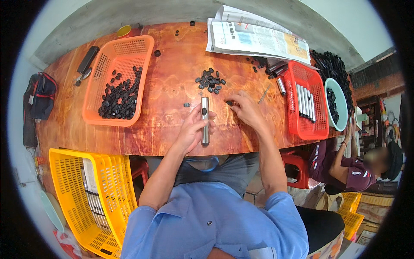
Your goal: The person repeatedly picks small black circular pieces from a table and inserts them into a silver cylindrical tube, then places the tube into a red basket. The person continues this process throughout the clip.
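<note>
My left hand (190,131) is wrapped round a silver metal tube (205,128), held lengthwise over the table's near edge. A black oval piece sits on the tube's side, close to my thumb. To its right, my right hand (246,110) pinches a small black oval cap (230,103) between thumb and fingertips. Just beyond both hands lies a loose pile of similar black caps (210,80). A single cap (186,105) rests apart from the pile, left of the tube.
An orange basket (147,64) with many black caps stands left. At right are a red basket (307,130) of silver tubes, a pale green basin (341,125) of black parts and newspapers (258,41). Yellow crates (114,194) stand at lower left. A co-worker (351,172) sits at right.
</note>
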The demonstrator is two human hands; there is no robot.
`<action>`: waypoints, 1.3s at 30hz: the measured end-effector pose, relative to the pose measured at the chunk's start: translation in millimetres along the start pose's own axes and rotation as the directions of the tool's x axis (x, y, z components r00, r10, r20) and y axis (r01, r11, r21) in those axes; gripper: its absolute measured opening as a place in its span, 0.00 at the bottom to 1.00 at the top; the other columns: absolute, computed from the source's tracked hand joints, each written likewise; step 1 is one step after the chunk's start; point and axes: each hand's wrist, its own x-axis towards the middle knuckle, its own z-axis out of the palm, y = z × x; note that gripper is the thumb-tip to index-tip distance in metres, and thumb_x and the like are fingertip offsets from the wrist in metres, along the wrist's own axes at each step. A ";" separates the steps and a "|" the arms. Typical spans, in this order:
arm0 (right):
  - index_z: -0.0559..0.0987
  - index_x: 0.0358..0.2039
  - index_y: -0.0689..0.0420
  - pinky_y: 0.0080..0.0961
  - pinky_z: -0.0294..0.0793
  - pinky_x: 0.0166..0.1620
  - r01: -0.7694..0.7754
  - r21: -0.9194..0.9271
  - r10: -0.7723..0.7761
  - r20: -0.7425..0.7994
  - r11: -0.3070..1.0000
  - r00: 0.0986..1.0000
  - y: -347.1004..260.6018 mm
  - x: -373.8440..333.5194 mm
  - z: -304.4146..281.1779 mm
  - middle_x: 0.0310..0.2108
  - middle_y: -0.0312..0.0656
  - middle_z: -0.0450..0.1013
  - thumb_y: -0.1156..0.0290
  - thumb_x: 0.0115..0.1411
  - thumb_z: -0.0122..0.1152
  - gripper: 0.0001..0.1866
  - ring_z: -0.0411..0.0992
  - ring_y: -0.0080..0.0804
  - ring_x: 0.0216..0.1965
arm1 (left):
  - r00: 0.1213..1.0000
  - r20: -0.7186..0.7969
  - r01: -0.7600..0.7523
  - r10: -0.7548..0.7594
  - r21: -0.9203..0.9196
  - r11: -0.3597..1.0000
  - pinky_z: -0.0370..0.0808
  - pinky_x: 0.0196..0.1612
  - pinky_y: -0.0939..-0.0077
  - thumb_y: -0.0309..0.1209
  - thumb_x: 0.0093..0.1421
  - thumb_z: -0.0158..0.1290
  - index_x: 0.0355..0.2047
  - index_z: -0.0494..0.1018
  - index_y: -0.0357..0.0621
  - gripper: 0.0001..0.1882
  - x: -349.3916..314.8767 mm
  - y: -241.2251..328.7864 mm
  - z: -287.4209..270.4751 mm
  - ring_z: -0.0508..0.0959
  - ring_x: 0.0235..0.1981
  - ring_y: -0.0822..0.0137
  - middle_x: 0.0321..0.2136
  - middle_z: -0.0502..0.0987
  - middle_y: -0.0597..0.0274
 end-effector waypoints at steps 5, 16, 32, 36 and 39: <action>0.80 0.44 0.62 0.36 0.75 0.41 -0.005 -0.050 0.003 -0.040 0.999 0.999 3.7 1.4 9.0 0.35 0.47 0.76 0.77 0.55 0.69 0.16 0.76 0.41 0.37 | 1.000 0.017 -0.016 0.015 0.049 0.999 0.81 0.43 0.65 0.26 0.67 0.53 0.68 0.55 0.39 0.31 0.8 -1.0 -2.8 0.79 0.41 0.62 0.49 0.74 0.49; 0.81 0.41 0.63 0.42 0.75 0.46 -0.066 -0.050 0.060 -0.099 0.997 0.993 0.3 -12.2 13.1 0.36 0.53 0.77 0.76 0.56 0.67 0.12 0.76 0.51 0.41 | 0.999 0.049 0.020 -0.019 -0.026 0.999 0.80 0.48 0.66 0.22 0.68 0.50 0.74 0.48 0.42 0.37 0.7 -1.0 -5.3 0.80 0.44 0.62 0.53 0.74 0.50; 0.81 0.42 0.61 0.35 0.77 0.35 0.277 -0.058 -0.283 -0.222 0.959 0.933 -64.0 -31.9 35.1 0.34 0.46 0.76 0.77 0.57 0.67 0.12 0.78 0.45 0.33 | 0.998 0.056 -0.047 0.041 0.115 0.992 0.79 0.49 0.71 0.19 0.69 0.47 0.74 0.47 0.39 0.36 -2.6 -2.8 5.4 0.77 0.50 0.68 0.58 0.70 0.56; 0.82 0.42 0.60 0.35 0.77 0.35 0.323 -0.077 -0.331 -0.301 0.943 0.894 -62.4 -37.7 41.7 0.34 0.44 0.76 0.76 0.55 0.68 0.13 0.77 0.43 0.33 | 0.999 0.030 -0.024 0.020 0.114 0.993 0.80 0.47 0.71 0.21 0.70 0.47 0.72 0.52 0.38 0.32 -4.3 -5.1 4.6 0.77 0.48 0.68 0.56 0.72 0.57; 0.83 0.43 0.59 0.34 0.77 0.35 0.341 -0.061 -0.341 -0.337 0.938 0.878 -63.6 -43.5 48.0 0.34 0.43 0.76 0.76 0.55 0.69 0.14 0.77 0.42 0.33 | 0.999 0.036 -0.008 0.008 0.006 1.000 0.80 0.44 0.72 0.25 0.71 0.48 0.69 0.57 0.38 0.27 -9.9 -7.6 1.3 0.78 0.47 0.69 0.52 0.73 0.57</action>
